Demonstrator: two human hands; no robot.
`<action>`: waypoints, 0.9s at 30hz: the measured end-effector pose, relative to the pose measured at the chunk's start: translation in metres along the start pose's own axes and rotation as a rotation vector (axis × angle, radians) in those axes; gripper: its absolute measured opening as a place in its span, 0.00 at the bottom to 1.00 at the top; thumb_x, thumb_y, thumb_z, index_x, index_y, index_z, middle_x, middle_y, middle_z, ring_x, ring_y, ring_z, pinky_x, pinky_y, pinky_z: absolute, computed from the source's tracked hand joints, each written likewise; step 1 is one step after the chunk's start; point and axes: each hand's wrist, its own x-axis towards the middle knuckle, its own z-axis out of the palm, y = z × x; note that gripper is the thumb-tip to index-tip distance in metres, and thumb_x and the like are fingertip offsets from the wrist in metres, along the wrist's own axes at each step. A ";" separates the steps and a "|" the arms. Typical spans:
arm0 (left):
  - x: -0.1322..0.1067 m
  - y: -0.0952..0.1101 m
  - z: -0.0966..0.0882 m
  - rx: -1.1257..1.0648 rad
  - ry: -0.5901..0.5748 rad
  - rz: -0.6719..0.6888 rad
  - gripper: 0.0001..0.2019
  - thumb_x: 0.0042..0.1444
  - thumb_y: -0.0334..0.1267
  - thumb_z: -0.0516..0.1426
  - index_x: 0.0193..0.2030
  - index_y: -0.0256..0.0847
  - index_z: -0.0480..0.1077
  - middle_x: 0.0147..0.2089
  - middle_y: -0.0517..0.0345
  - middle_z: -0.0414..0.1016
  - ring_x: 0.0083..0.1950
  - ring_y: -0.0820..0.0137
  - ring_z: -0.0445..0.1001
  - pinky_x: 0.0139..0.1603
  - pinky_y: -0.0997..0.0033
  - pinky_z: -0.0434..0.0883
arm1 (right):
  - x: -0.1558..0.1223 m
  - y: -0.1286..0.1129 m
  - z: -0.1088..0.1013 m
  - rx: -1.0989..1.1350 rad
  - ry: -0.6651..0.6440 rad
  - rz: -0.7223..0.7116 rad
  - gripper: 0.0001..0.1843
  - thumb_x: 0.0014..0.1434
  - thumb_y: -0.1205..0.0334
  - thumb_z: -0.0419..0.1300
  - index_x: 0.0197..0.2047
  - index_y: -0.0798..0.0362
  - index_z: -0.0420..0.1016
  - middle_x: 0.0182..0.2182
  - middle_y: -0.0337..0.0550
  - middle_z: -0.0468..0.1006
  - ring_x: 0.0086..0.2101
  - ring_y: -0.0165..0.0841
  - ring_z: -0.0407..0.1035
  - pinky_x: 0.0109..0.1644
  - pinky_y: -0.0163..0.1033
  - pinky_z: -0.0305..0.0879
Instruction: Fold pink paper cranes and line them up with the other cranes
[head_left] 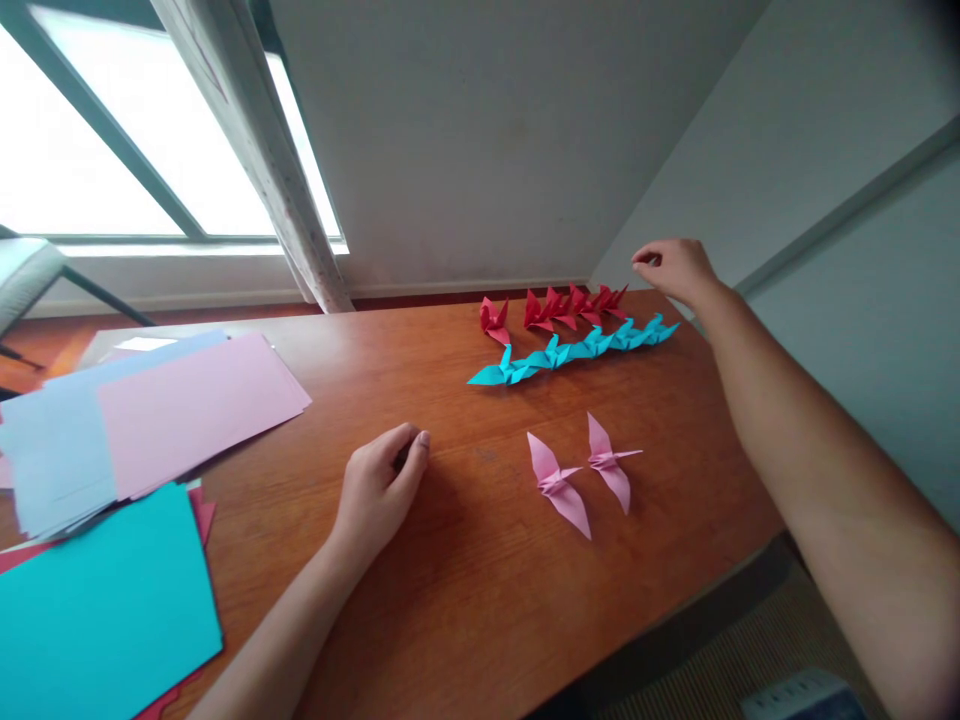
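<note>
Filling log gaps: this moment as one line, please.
left hand: curled at table | right hand: raised near red cranes | pink cranes: two, wings spread | cyan cranes: lined up

This place is looking like a room in a home. A bright window [191, 130] is filling the upper left of the frame, and a long, lightly patterned curtain [255, 150] is hanging beside it. Plain walls [487, 130] are rising across the top and right. Reddish flooring [56, 328] is showing at far left, and folded paper birds [556, 482] are sitting on a wooden surface [450, 620] at centre.
</note>
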 end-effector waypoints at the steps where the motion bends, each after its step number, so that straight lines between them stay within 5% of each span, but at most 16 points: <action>1: 0.000 0.000 0.000 0.005 -0.003 0.002 0.20 0.68 0.49 0.49 0.26 0.43 0.60 0.24 0.63 0.60 0.27 0.72 0.60 0.31 0.70 0.56 | 0.002 0.009 0.003 -0.010 -0.021 0.010 0.15 0.59 0.64 0.62 0.47 0.56 0.85 0.45 0.56 0.86 0.45 0.47 0.79 0.51 0.49 0.72; 6: 0.000 -0.001 -0.001 0.032 -0.012 0.010 0.20 0.68 0.48 0.49 0.26 0.43 0.59 0.24 0.65 0.59 0.27 0.72 0.59 0.31 0.70 0.56 | 0.011 0.032 0.026 -0.016 -0.168 0.013 0.14 0.54 0.59 0.66 0.44 0.50 0.86 0.42 0.49 0.87 0.39 0.44 0.80 0.45 0.45 0.73; 15: 0.001 0.000 -0.001 0.051 -0.012 0.003 0.20 0.68 0.48 0.50 0.25 0.43 0.60 0.24 0.65 0.59 0.26 0.73 0.60 0.30 0.70 0.57 | 0.023 0.045 0.056 0.051 -0.156 0.040 0.14 0.57 0.55 0.66 0.44 0.50 0.85 0.42 0.50 0.86 0.41 0.46 0.80 0.47 0.48 0.74; 27: 0.001 0.000 -0.002 0.060 -0.008 0.015 0.20 0.68 0.47 0.50 0.25 0.43 0.61 0.23 0.65 0.60 0.26 0.73 0.60 0.29 0.70 0.58 | 0.017 0.034 0.051 0.103 -0.207 0.070 0.10 0.56 0.61 0.65 0.40 0.51 0.85 0.43 0.50 0.87 0.44 0.45 0.80 0.51 0.47 0.74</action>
